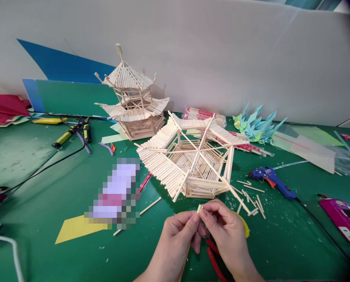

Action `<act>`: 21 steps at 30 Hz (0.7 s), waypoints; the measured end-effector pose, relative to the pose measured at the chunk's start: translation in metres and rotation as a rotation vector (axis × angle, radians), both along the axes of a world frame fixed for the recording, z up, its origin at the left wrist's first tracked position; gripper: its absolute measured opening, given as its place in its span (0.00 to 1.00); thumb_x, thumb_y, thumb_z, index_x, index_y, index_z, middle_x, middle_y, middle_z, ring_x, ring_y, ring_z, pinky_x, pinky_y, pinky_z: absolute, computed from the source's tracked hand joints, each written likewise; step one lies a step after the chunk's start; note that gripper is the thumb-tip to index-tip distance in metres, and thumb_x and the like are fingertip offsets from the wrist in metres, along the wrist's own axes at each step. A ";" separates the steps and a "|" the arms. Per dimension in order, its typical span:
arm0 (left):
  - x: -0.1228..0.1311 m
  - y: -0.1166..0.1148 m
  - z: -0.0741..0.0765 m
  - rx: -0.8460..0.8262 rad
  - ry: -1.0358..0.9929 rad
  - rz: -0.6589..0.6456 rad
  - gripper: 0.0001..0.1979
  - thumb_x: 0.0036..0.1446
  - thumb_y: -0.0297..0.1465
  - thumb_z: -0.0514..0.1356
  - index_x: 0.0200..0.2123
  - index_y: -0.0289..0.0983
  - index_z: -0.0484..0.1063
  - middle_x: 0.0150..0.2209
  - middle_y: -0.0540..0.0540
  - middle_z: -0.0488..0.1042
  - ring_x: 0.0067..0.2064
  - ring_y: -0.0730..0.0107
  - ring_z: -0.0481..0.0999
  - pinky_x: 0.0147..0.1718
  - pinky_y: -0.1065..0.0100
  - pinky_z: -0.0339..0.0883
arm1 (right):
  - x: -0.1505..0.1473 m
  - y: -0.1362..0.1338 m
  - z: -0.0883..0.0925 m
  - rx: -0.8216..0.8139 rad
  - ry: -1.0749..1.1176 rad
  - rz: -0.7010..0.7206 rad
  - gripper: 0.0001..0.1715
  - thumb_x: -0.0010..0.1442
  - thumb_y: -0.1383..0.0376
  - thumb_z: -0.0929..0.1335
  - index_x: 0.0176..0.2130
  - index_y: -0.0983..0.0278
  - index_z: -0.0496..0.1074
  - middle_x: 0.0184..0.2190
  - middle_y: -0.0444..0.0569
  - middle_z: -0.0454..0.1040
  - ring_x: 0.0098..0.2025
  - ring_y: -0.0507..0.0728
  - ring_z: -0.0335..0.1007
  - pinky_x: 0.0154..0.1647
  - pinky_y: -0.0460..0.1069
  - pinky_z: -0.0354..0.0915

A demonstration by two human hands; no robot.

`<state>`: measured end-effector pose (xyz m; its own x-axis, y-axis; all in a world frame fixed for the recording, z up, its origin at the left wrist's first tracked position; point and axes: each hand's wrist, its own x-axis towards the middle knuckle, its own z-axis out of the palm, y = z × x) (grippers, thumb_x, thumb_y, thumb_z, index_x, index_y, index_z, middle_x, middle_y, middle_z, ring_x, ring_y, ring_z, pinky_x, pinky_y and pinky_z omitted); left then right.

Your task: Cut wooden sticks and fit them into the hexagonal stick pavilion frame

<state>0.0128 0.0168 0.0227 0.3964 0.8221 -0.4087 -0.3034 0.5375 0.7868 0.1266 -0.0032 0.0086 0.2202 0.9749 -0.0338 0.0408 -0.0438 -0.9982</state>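
Wooden stick [199,209] pinched by both hands [228,229], curled close together

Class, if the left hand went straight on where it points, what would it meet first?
Probably the right hand, close by the left hand at the pale wooden piece; depth is unclear.

Lying on the green counter [69,188]: at left, red paper [6,105], yellow-and-black pliers [87,132] and, nearer, a yellow paper strip [75,229]; at back right, spiky blue-green folded paper [255,124]; at far right, a magenta device [336,217]. Standing before a pale wall [222,58]: blue sheet [72,64], green board [75,97].
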 end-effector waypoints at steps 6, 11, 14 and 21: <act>-0.002 -0.001 0.000 0.002 0.001 0.011 0.13 0.50 0.35 0.61 0.21 0.31 0.74 0.19 0.51 0.65 0.18 0.81 0.56 0.20 0.73 0.47 | 0.000 -0.002 0.000 0.020 -0.035 -0.007 0.07 0.55 0.62 0.67 0.27 0.62 0.68 0.21 0.39 0.64 0.20 0.49 0.65 0.20 0.44 0.61; -0.002 -0.002 -0.001 0.024 0.003 -0.012 0.14 0.52 0.35 0.60 0.21 0.31 0.73 0.19 0.51 0.65 0.18 0.82 0.55 0.19 0.73 0.45 | 0.000 -0.002 0.001 0.033 -0.027 0.012 0.07 0.56 0.62 0.67 0.27 0.62 0.68 0.22 0.39 0.64 0.20 0.48 0.65 0.20 0.43 0.61; -0.003 -0.004 -0.002 0.034 0.003 -0.012 0.14 0.53 0.36 0.60 0.23 0.31 0.73 0.20 0.51 0.64 0.19 0.82 0.54 0.19 0.73 0.44 | 0.001 -0.003 0.001 0.029 -0.005 0.037 0.06 0.56 0.62 0.67 0.28 0.61 0.69 0.23 0.40 0.64 0.20 0.48 0.65 0.20 0.44 0.61; -0.005 -0.004 -0.006 0.114 0.092 -0.044 0.14 0.54 0.36 0.59 0.24 0.31 0.72 0.19 0.53 0.62 0.19 0.81 0.53 0.19 0.73 0.43 | 0.001 -0.003 0.005 -0.001 -0.001 0.075 0.09 0.55 0.61 0.67 0.27 0.62 0.68 0.23 0.40 0.63 0.20 0.48 0.63 0.20 0.43 0.60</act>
<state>0.0078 0.0127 0.0171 0.3988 0.8478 -0.3495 -0.2053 0.4541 0.8670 0.1275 -0.0058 0.0136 0.1469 0.9886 -0.0343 0.0453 -0.0414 -0.9981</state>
